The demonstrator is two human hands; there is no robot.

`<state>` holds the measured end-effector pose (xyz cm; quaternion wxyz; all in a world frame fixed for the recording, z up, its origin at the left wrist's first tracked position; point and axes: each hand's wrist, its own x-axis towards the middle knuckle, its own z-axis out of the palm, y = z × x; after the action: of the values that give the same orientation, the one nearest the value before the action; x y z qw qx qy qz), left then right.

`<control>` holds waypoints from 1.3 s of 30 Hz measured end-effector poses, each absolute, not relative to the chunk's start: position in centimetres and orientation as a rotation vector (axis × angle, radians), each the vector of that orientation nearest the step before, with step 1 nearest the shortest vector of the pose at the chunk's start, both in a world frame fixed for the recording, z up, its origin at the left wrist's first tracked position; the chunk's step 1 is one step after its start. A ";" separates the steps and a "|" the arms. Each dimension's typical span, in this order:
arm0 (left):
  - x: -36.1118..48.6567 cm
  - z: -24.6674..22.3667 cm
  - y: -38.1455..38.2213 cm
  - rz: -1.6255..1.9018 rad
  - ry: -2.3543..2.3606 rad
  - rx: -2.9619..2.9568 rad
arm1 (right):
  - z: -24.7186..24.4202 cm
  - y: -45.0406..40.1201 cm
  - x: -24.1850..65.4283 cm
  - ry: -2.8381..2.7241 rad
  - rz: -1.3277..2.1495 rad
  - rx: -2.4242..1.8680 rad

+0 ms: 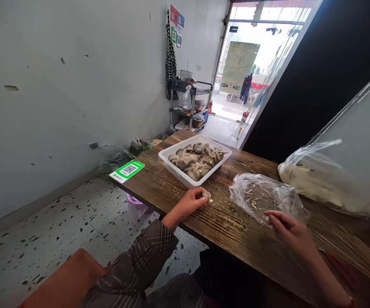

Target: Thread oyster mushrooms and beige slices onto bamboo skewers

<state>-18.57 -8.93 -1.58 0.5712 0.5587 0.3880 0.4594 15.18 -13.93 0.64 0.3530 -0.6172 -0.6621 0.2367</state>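
My left hand (191, 202) is closed over the table near the tray's front corner, thumb and fingers pinching a small greyish oyster mushroom piece (207, 195). Fingers together in a pinch, my right hand (289, 231) hovers by the near edge of a clear plastic bag (276, 192). Something small and pale may be at its fingertips, too blurred to name. A small mushroom scrap (253, 204) shows at the bag. Beyond my left hand stands a white plastic tray (176, 172) heaped with grey-brown oyster mushrooms (198, 164), some threaded on thin sticks.
Thin wooden skewers (348, 244) lie at the right of the wooden table (159, 188), behind my right forearm. A large bag of pale mushrooms (323, 184) sits at the back right. A green QR card (129, 170) lies on the left corner. Crumbs dot the tabletop.
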 end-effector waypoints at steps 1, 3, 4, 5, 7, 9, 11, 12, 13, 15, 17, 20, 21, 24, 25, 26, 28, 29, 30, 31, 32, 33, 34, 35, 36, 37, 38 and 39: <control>-18.7 -1.9 -8.7 1.085 0.916 1.315 | 1.7 -13.1 14.2 -1.744 0.616 -1.571; -18.9 -2.2 -8.5 1.091 0.914 1.309 | 3.5 -11.3 12.1 -1.803 0.654 -1.540; -19.0 -2.3 -8.5 1.094 0.910 1.302 | 4.2 -10.5 11.1 -1.818 0.660 -1.520; -19.1 -2.3 -8.5 1.094 0.906 1.297 | 4.6 -9.8 10.1 -1.839 0.671 -1.493; -19.3 -2.3 -8.7 1.097 0.913 1.301 | 5.2 -8.4 8.3 -1.876 0.672 -1.445; -19.4 -2.4 -9.0 1.102 0.932 1.322 | 5.4 -7.1 6.8 -1.914 0.676 -1.408; -19.4 -2.6 -9.3 1.102 0.944 1.343 | 5.5 -5.9 5.6 -1.934 0.680 -1.385; -19.4 -2.7 -9.4 1.105 0.945 1.348 | 5.6 -5.3 5.0 -1.939 0.687 -1.370; -19.4 -2.9 -9.5 1.108 0.945 1.351 | 5.8 -4.7 4.4 -1.938 0.699 -1.351; -19.4 -3.1 -9.5 1.118 0.951 1.354 | 6.2 -3.4 3.1 -1.924 0.719 -1.306; -19.5 -3.1 -9.5 1.127 0.966 1.360 | 6.8 -2.2 1.9 -1.916 0.737 -1.264; -19.6 -2.9 -9.6 1.110 0.988 1.382 | 7.6 -0.8 0.1 -1.926 0.723 -1.242; -19.6 -2.8 -9.6 1.103 0.994 1.393 | 7.9 -0.4 -0.5 -1.933 0.717 -1.233; -19.7 -2.5 -9.8 1.102 0.992 1.409 | 8.2 0.2 -1.6 -1.955 0.697 -1.201; -19.7 -2.4 -9.9 1.107 0.987 1.407 | 8.3 0.3 -1.8 -1.962 0.688 -1.194; -19.7 -2.4 -9.9 1.112 0.981 1.400 | 8.3 0.4 -2.0 -1.968 0.680 -1.191; -19.6 -2.4 -9.9 1.114 0.971 1.383 | 8.3 0.5 -2.2 -1.973 0.674 -1.203; -19.6 -2.4 -9.9 1.114 0.967 1.373 | 8.3 0.5 -2.2 -1.971 0.678 -1.212; -19.5 -2.5 -9.9 1.113 0.963 1.362 | 8.2 0.6 -2.2 -1.967 0.681 -1.220; -19.5 -2.5 -9.8 1.112 0.959 1.352 | 8.2 0.7 -2.2 -1.964 0.682 -1.229; -19.5 -2.6 -9.8 1.112 0.954 1.343 | 8.1 0.8 -2.3 -1.961 0.679 -1.235; -19.5 -2.6 -9.7 1.112 0.948 1.338 | 8.0 1.0 -2.3 -1.962 0.674 -1.239; -19.5 -2.6 -9.7 1.112 0.942 1.335 | 7.9 1.1 -2.4 -1.966 0.667 -1.240; -19.5 -2.7 -9.6 1.111 0.937 1.334 | 7.8 1.3 -2.4 -1.969 0.660 -1.242; -19.5 -2.7 -9.6 1.111 0.934 1.333 | 7.6 1.5 -2.5 -1.973 0.654 -1.248; -19.5 -2.7 -9.6 1.111 0.933 1.331 | 7.5 1.7 -2.5 -1.981 0.644 -1.255; -19.5 -2.7 -9.6 1.111 0.935 1.326 | 7.3 2.0 -2.5 -1.996 0.623 -1.263; -19.6 -2.7 -9.6 1.111 0.939 1.322 | 7.1 2.2 -2.5 -2.016 0.593 -1.270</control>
<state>-19.57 -9.58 -2.66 0.5548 0.5597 0.3974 0.4702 -2.46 2.22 7.14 0.3364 -0.4870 -0.7733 0.2275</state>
